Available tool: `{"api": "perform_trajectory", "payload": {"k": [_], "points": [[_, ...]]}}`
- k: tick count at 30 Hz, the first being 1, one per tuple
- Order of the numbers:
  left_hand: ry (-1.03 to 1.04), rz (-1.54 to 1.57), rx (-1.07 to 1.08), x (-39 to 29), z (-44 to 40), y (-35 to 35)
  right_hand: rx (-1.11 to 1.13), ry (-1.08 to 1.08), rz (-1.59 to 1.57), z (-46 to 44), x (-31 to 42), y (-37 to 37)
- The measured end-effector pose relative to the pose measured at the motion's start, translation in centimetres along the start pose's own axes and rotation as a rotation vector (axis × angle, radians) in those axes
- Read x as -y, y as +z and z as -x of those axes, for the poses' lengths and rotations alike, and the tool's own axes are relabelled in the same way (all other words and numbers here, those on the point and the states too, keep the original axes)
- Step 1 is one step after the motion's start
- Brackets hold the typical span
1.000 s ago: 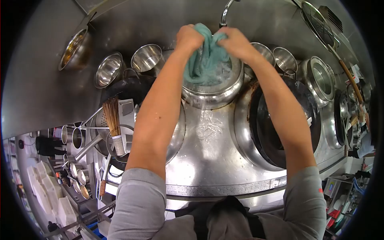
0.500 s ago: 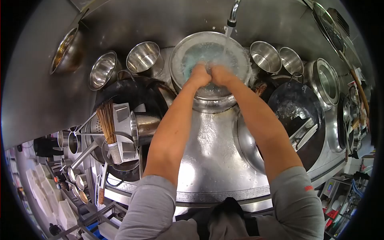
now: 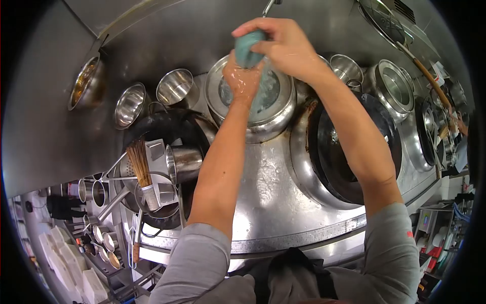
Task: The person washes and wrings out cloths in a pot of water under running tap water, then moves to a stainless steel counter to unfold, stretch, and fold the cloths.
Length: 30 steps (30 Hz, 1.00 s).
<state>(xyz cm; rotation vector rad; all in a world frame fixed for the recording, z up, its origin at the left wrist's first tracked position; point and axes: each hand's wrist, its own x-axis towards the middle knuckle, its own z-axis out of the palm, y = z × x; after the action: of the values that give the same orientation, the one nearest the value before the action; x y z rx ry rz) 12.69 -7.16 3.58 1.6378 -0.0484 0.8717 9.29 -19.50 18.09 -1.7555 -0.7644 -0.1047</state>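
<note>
A wet, bunched-up teal cloth (image 3: 249, 49) is squeezed between my two hands, above a round metal basin (image 3: 215, 93) of water. My left hand (image 3: 241, 78) grips it from below, its wet fingers partly covered by the cloth. From above and the right, my right hand (image 3: 289, 44) wraps round the same cloth, the thumb pressed against its side. Water shows in the basin below my hands, and the basin's far part is hidden behind them. Part of the tap (image 3: 268, 7) shows beyond, at the top edge.
To the left, a dark wok (image 3: 152, 124) bears a bamboo brush (image 3: 139, 159) and a steel pot (image 3: 186, 164). Under my right forearm lies another dark wok (image 3: 336, 172). Steel bowls (image 3: 130, 105) and pots (image 3: 175, 87) line the back. A long-handled strainer (image 3: 382, 23) hangs at upper right.
Both hands have come up out of the basin's water with the teal cloth between them. The metal tool seen on the right wok is no longer visible there. My view has shifted.
</note>
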Motion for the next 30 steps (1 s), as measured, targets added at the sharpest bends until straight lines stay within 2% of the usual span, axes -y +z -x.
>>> {"api": "perform_trajectory", "payload": {"k": [2,5,6,8,9,10,12,14,15,16,17,18,20,21,23,24,26,28,30], "points": [[-0.040,-0.097,0.140,0.3,-0.1,-0.4,-0.098,-0.094,-0.065,1.6,0.3,-2.6],[-0.177,-0.218,0.473,-1.6,-1.5,-1.5,-0.411,0.121,-0.283,6.0,-2.6,-6.7],[-0.236,-0.259,0.589,-2.6,-2.0,-2.1,-0.543,0.151,-0.430,7.4,-5.2,-7.3],[-0.281,-0.089,0.619,-4.3,-2.1,-2.1,-0.663,0.211,-0.658,10.2,-12.9,-6.6],[-0.304,-0.005,0.640,-5.0,-1.9,-1.9,-0.606,0.367,-0.670,11.1,-14.0,-5.2],[-0.419,0.159,0.603,-5.5,-1.5,-1.6,-0.547,0.530,-0.681,12.1,-15.0,-3.7],[-0.645,0.493,0.512,-6.3,-0.8,-0.6,0.009,0.547,-0.271,12.8,-18.4,-2.3],[-0.785,0.330,0.492,-7.4,-0.8,-0.4,-0.168,0.325,-0.756,11.7,-12.8,0.2],[-0.854,0.247,0.474,-7.7,-0.9,-0.5,-0.164,0.236,-0.551,11.2,-11.5,1.2],[-0.961,0.327,0.419,-7.5,-1.0,-0.5,-0.156,0.147,-0.347,10.8,-10.7,2.3],[-1.069,0.409,0.360,-7.2,-1.2,-0.4,-0.204,0.153,-0.156,10.7,-11.1,4.2],[-1.171,0.495,0.300,-7.1,-1.4,-0.4,-0.165,0.279,-0.356,11.0,-11.1,4.4],[-1.092,0.375,0.546,-6.6,-0.6,-3.2,-0.077,0.527,-0.756,11.4,-11.4,4.5],[-1.044,0.311,0.665,-6.8,-0.1,-5.1,-0.084,0.585,-0.959,11.6,-12.0,4.5],[-0.611,-0.176,0.956,-10.1,1.7,-8.4,0.056,0.679,-1.284,12.9,-14.3,3.5],[-0.256,-0.325,0.964,-10.4,3.1,-9.3,0.133,0.724,-1.443,13.2,-15.0,3.4],[0.457,-0.598,0.915,-10.7,4.9,-10.6,0.110,0.735,-1.494,14.1,-11.9,3.0],[0.629,-0.684,0.908,-8.9,6.2,-10.5,0.180,0.723,-1.587,14.7,-11.1,3.6],[0.730,-0.651,0.919,-7.3,6.4,-10.5,0.330,0.851,-1.362,14.7,-12.2,3.4]]}}
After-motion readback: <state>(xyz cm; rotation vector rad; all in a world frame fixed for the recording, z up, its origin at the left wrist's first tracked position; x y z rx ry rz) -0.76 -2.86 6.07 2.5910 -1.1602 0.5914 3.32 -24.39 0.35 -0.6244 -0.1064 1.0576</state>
